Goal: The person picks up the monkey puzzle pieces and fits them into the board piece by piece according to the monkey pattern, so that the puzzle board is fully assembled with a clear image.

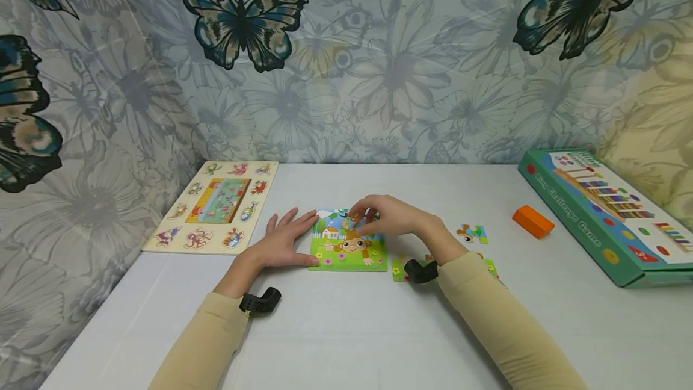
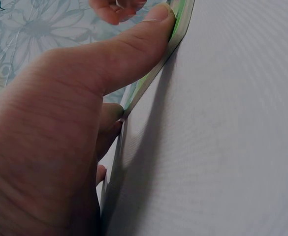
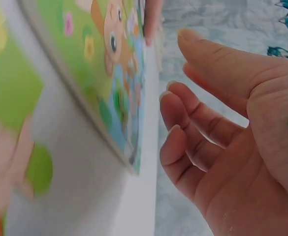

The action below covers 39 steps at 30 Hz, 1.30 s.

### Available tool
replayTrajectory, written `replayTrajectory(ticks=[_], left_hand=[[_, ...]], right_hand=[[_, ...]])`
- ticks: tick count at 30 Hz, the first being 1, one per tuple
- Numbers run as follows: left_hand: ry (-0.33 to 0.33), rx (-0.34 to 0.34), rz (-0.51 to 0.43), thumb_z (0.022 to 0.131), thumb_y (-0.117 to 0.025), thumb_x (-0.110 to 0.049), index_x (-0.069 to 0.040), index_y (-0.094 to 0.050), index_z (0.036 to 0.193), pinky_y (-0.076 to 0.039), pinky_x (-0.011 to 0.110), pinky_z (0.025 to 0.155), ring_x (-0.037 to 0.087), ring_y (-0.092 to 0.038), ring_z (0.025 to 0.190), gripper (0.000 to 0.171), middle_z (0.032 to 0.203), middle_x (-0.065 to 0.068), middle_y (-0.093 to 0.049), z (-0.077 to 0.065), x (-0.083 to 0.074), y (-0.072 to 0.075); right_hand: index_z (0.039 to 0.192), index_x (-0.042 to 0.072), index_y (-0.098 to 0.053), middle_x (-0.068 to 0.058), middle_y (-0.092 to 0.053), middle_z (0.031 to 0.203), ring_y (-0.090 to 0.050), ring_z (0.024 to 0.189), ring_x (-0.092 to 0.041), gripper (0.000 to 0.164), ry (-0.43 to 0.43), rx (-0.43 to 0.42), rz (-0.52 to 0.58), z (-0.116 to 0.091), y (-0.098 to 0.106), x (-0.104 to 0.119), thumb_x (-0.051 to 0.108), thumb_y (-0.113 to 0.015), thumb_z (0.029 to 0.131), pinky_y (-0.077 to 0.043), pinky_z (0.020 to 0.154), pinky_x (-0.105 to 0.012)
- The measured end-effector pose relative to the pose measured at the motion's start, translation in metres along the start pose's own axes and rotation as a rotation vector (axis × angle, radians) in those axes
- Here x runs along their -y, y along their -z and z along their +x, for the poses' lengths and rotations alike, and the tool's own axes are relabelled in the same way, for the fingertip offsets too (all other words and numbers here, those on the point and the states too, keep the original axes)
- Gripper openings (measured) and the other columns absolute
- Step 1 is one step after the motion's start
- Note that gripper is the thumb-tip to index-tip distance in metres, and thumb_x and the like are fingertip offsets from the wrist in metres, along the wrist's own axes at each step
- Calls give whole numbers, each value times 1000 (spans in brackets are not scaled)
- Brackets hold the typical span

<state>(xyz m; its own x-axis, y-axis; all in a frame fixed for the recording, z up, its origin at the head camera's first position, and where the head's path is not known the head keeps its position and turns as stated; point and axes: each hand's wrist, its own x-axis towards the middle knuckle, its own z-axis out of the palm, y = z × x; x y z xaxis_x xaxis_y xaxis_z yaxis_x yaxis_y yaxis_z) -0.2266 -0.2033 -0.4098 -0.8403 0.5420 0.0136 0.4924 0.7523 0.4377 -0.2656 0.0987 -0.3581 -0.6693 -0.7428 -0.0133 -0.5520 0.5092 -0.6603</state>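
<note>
A square picture puzzle (image 1: 353, 257) with a monkey on green grass lies on the table between the hands. Along its left side rests my left hand (image 1: 283, 242), fingers spread out and thumb at the lower left corner. The left wrist view shows that thumb (image 2: 119, 59) pressing the puzzle's edge (image 2: 183, 24). My right hand (image 1: 391, 216) is over the puzzle's upper right part, fingers bent downward. In the right wrist view nothing shows between its thumb and loosely curled fingers (image 3: 176, 147). Loose puzzle pieces (image 1: 472, 233) lie to the right, some partly hidden by the right forearm.
A cream board (image 1: 216, 245) with sea-animal pictures and a small colourful picture card (image 1: 219, 200) stands at the back left. At the right are an orange block (image 1: 533, 222) and a large green game box (image 1: 601, 239). A butterfly-patterned wall covering (image 1: 395, 77) rises behind the table.
</note>
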Motion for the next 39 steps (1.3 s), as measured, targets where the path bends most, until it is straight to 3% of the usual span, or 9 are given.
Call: replayTrajectory(ticks=[8,27,39], left_hand=[[4,3,-4,80,-78,-54,-8,-35,158,3,72,110,43,-8,151,101,165,6,-28,-1,-1,0],[12,2,-8,79,-78,-55,-9,-36,158,5,71,111,42,-8,151,100,164,5,-28,-2,-5,2],[6,-4,-8,80,-78,-55,-9,-35,158,4,71,111,42,-8,151,100,165,5,-28,-2,-3,1]], right_hand=[[133,3,-63,-9,-64,121,-62,103,-22,43,-36,-30,25,-24,11,-16,18,-73,94,-50,90,-42],[133,7,-64,-8,-63,117,-60,102,-23,42,-197,-99,-22,-75,34,-53,21,-75,94,-49,83,-39],[130,2,-65,-8,-63,113,-60,101,-25,42,-232,-93,-36,-97,41,-65,19,-75,93,-50,81,-39]])
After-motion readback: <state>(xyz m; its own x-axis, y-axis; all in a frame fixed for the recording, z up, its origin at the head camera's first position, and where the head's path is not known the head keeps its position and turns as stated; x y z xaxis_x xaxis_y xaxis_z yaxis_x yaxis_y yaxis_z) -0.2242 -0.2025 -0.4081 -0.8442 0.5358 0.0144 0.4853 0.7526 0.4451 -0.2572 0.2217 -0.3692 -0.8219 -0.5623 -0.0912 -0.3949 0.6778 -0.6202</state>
